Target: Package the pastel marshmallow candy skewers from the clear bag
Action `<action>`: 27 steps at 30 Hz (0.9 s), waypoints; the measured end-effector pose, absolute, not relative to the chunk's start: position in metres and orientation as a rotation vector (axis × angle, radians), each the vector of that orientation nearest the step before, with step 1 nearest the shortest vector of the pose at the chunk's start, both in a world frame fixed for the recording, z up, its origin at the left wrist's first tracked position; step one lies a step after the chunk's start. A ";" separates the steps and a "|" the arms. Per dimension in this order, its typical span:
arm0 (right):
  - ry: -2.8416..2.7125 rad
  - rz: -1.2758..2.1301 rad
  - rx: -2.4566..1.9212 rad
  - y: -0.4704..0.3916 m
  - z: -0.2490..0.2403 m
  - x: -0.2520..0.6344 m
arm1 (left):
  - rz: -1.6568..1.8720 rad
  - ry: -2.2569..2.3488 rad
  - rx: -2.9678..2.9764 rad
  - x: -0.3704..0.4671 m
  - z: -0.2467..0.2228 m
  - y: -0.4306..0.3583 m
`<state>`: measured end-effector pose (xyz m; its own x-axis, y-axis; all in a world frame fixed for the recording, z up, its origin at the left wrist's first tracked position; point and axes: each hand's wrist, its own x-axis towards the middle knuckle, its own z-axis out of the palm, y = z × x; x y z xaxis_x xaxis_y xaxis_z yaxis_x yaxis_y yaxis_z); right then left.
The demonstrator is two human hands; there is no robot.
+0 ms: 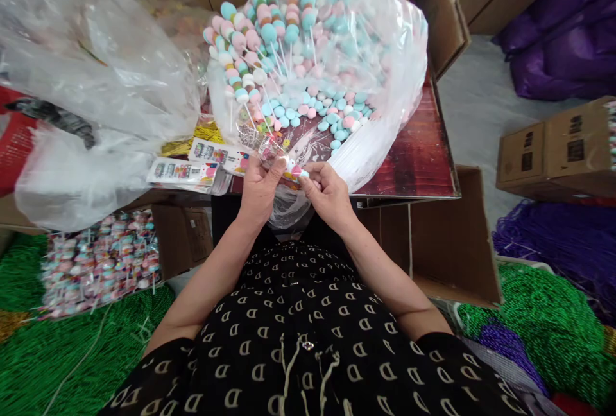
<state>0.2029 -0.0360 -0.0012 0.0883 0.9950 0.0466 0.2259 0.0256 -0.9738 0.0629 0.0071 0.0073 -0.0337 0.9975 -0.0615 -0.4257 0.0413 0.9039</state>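
Near the front edge of the dark red table (428,159), my left hand (262,188) pinches a small clear candy packet (289,164) with coloured pieces in it. My right hand (330,191) is closed at the packet's right end, thumb against fingers. Just behind the hands lie loose blue, pink and white candies (332,111) on an open plastic bag. Skewers of stacked candies (264,18) lean on the bag, sticks pointing toward me. Printed cards (183,172) are stacked left of my left hand, beside yellow twist ties (199,137).
Large clear plastic bags (106,37) cover the table's left side. Below left, a carton holds wrapped candy skewers (103,255). An open cardboard box (447,236) stands below the table at right. Green strands (543,313) and purple bundles (568,37) lie further right.
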 end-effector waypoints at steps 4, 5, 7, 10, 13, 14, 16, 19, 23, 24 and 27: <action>-1.360 0.812 -1.451 -0.035 -0.006 0.194 | 1.382 0.922 0.844 0.062 0.001 0.007; -1.364 0.788 -1.453 -0.034 -0.008 0.193 | 1.366 0.917 0.848 0.063 -0.001 0.007; -1.359 0.779 -1.446 -0.032 -0.010 0.192 | 1.337 0.923 0.837 0.064 -0.002 0.007; -1.371 0.878 -1.380 -0.031 -0.010 0.198 | 1.340 0.956 0.767 0.065 0.001 0.010; -1.405 1.013 -1.292 -0.036 -0.004 0.211 | 1.373 0.969 0.663 0.060 0.009 0.019; -1.420 1.016 -1.308 -0.039 -0.001 0.215 | 1.384 0.968 0.632 0.057 0.012 0.023; -1.468 0.948 -1.412 -0.046 0.002 0.223 | 1.410 0.961 0.594 0.051 0.017 0.030; -1.541 0.784 -1.531 -0.055 0.000 0.227 | 1.433 0.922 0.585 0.046 0.021 0.035; -1.551 0.607 -1.515 -0.056 -0.009 0.219 | 1.401 0.878 0.599 0.048 0.021 0.031; -1.544 0.580 -1.497 -0.055 -0.011 0.215 | 1.392 0.879 0.605 0.049 0.021 0.029; -1.498 0.608 -1.414 -0.055 -0.016 0.207 | 1.374 0.873 0.629 0.048 0.021 0.025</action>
